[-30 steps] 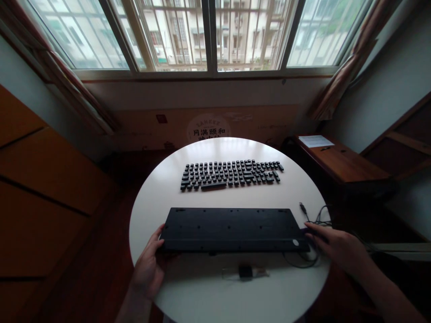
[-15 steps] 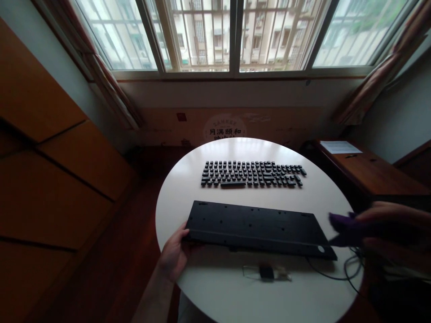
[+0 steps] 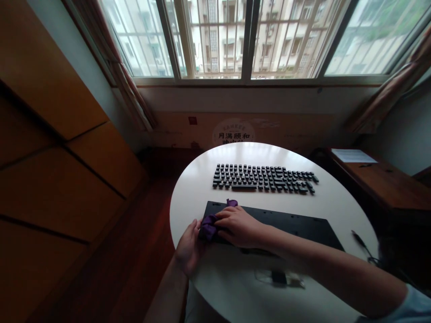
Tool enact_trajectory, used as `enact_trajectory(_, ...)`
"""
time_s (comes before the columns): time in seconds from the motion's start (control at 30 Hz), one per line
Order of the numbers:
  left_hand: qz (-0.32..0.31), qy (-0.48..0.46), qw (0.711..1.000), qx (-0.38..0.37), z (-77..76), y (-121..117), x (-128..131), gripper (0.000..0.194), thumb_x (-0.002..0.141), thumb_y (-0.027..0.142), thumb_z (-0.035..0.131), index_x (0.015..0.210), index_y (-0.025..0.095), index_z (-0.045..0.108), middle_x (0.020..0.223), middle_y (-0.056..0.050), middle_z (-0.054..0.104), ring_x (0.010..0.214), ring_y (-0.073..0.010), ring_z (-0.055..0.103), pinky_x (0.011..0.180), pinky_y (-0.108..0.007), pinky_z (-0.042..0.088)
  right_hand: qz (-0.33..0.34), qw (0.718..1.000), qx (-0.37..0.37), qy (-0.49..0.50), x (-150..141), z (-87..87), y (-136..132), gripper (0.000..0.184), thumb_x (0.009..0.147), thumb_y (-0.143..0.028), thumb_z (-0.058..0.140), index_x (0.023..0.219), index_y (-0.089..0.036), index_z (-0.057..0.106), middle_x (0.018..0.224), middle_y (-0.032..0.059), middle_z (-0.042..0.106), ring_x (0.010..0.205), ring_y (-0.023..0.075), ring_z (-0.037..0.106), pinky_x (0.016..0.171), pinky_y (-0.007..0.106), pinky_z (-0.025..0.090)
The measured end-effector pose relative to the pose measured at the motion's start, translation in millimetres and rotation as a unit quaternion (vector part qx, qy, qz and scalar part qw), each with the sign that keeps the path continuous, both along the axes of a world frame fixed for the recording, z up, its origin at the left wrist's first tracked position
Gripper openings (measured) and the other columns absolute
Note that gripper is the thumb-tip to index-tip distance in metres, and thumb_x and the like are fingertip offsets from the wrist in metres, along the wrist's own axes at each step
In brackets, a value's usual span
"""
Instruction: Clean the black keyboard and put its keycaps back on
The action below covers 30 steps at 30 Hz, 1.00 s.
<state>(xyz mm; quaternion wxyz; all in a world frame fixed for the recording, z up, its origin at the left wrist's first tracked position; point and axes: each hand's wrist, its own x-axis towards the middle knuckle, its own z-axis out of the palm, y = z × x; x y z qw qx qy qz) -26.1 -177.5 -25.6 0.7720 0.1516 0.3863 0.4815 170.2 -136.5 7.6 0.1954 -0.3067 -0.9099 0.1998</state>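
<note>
1 hand of mine, the right hand (image 3: pixel 240 225), is grasping a bunched purple cloth (image 3: pixel 209 228) against the black keyboard (image 3: pixel 303 225) near its left end; my left hand (image 3: pixel 188 249) is holding that end's edge. Beyond the keyboard, loose black keycaps (image 3: pixel 266 170) are lying in rows on the round white surface (image 3: pixel 190 193), a cable (image 3: pixel 361 242) to the right.

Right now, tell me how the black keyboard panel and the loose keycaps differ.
The keyboard panel is one flat slab; the keycaps are many small separate pieces. The panel is nearer, with the left hand at its end and the right hand holding purple cloth on it; the keycaps sit farther back, untouched. Both look black.
</note>
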Motion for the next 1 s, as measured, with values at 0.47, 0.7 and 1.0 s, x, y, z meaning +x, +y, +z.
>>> enact_trajectory(0.47,-0.018,0.009,0.999,-0.031,-6.7,4,-6,0.039,0.101,0.039,0.044,0.127,0.015,0.061,0.095,-0.01,0.074,0.084,-0.0255,0.072,0.077,-0.043,0.06,-0.066,0.997,0.018,-0.023,-39,-19.0,35,0.015,0.093,-0.023,0.065,0.094,-0.024,0.08,0.092,0.0043,0.074,0.086,0.0179,0.061,0.08,0.027,0.042)
enact_trajectory(0.7,-0.052,0.058,0.997,-0.021,-3.7,2,-10,0.038,0.091,0.017,0.05,0.128,0.015,0.056,0.092,-0.009,0.073,0.076,-0.0251,0.072,0.066,-0.042,0.063,-0.152,0.987,0.005,-0.044,-32,-30.1,68,0.027,0.093,-0.015,0.056,0.11,-0.021,0.077,0.099,0.0064,0.069,0.086,0.017,0.064,0.077,0.024,0.044)
enact_trajectory(1.0,-0.026,0.081,0.996,0.003,-6.6,0,-5,0.039,0.083,0.009,0.05,0.12,0.012,0.061,0.09,-0.01,0.072,0.074,-0.0218,0.069,0.066,-0.039,0.063,-0.12,0.988,0.013,-0.098,-44,-21.4,53,0.028,0.091,-0.029,0.059,0.109,-0.017,0.077,0.102,0.0117,0.068,0.092,0.0228,0.063,0.081,0.029,0.045)
